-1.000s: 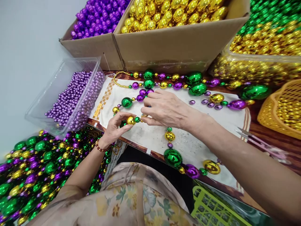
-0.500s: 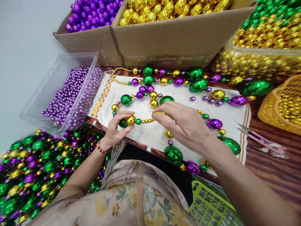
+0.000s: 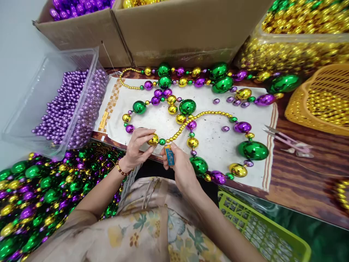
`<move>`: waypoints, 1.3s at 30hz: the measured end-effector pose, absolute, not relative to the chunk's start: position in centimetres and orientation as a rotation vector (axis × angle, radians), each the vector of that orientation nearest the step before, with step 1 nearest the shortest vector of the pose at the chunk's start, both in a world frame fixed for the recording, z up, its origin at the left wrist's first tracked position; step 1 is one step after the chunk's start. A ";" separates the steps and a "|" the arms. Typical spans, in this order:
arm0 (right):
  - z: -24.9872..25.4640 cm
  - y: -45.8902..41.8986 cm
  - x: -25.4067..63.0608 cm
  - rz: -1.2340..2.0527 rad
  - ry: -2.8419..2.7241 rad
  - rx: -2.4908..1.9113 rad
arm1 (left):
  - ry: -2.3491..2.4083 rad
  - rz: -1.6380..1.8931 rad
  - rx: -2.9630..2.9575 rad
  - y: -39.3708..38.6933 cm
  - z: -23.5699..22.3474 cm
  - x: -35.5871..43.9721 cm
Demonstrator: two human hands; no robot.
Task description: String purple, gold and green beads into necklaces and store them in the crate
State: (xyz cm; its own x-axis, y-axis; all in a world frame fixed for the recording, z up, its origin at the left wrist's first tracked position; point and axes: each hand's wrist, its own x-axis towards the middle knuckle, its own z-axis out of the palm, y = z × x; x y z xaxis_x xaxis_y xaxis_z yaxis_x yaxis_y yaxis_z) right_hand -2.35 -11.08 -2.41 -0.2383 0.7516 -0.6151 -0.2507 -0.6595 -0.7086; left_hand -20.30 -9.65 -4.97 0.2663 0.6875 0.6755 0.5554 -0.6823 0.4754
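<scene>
Gold bead [image 3: 154, 139] sits pinched by the left hand [image 3: 137, 146]; the right hand [image 3: 181, 161] clasps a likely lighter [image 3: 169, 157]; necklace [image 3: 253, 150] looks strung, far purple beads [image 3: 230, 99] loose.

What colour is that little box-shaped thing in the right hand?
Mostly blue, with yellow at one end; the box-shaped thing shows best in the head view.

- The strand [image 3: 210, 113] was shiny gold, green and purple, looped on the cloth [image 3: 155, 122], one gold bead [image 3: 153, 139] pinched in the left grip [image 3: 137, 146].
- The block [image 3: 169, 157], blue and yellow, sat in the right grip [image 3: 182, 164].
</scene>
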 end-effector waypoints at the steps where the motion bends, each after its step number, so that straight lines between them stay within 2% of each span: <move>1: -2.4 -11.1 -2.3 1.940 -0.624 -1.364 | 1.171 1.385 2.397 -9.6 -5.0 -20.3; 23: -3.3 -11.4 -2.1 1.946 -0.593 -1.399 | 1.147 1.204 2.563 -9.3 -6.7 -21.7; 35: -4.8 -11.6 -1.3 1.890 -0.821 -1.436 | 1.081 1.040 2.676 -9.2 -6.5 -22.0; 39: -3.6 -12.3 -0.3 2.009 -0.932 -1.340 | 1.087 1.014 2.679 -9.4 -6.2 -22.5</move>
